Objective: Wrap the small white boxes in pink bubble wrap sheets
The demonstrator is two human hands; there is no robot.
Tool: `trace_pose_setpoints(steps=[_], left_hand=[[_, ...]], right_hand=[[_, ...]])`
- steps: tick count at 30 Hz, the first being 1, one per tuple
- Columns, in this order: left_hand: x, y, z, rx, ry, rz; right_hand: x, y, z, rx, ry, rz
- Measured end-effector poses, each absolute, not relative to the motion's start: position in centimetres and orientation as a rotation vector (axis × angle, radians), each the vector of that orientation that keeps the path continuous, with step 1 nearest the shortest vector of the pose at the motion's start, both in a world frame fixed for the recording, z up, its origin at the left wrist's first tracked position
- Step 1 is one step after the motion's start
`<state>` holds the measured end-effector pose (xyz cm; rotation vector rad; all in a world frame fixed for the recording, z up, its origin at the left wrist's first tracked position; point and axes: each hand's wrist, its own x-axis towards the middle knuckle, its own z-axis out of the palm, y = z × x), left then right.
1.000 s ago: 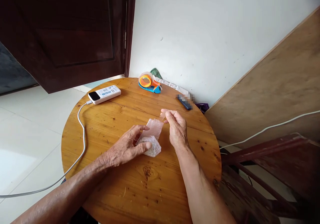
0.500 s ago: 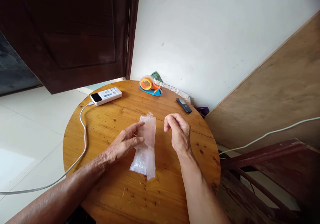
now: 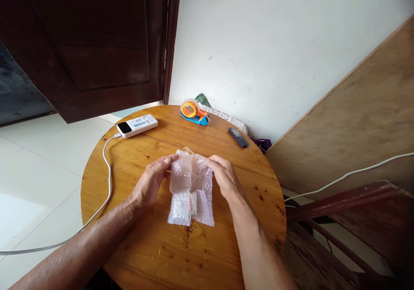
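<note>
Though crinkly, bubble wrap point(image 3: 181, 179), long axis toward the tape dispenser point(image 3: 196, 118)

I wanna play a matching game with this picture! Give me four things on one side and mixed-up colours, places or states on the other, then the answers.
Things:
1. bubble wrap
2. tape dispenser
3. power bank
4. door

Matches:
A. dark brown
B. orange and blue
C. between the left hand and right hand
D. plugged into a cable

Pairs: 1-C, 2-B, 3-D, 4-A
</note>
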<state>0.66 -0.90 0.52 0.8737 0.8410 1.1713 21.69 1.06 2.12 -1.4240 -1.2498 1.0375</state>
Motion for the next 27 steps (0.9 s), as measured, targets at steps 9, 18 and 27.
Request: trace_pose_setpoints(steps=[9,18,27], left_hand=[[0.0,-0.7,1.6,1.166,1.204,1.301],[0.6,-0.9,0.2,1.519,1.317,0.958],[-0.7,0.9,0.5,0.675,1.106,1.24]], right_hand=[[22.1,1.8,1.6,-1.192,-0.875,1.422],[20.8,0.7,2.1,-0.934,-0.936,1.653],[23.7,2.6,1.0,-1.61,-1.271,0.727]])
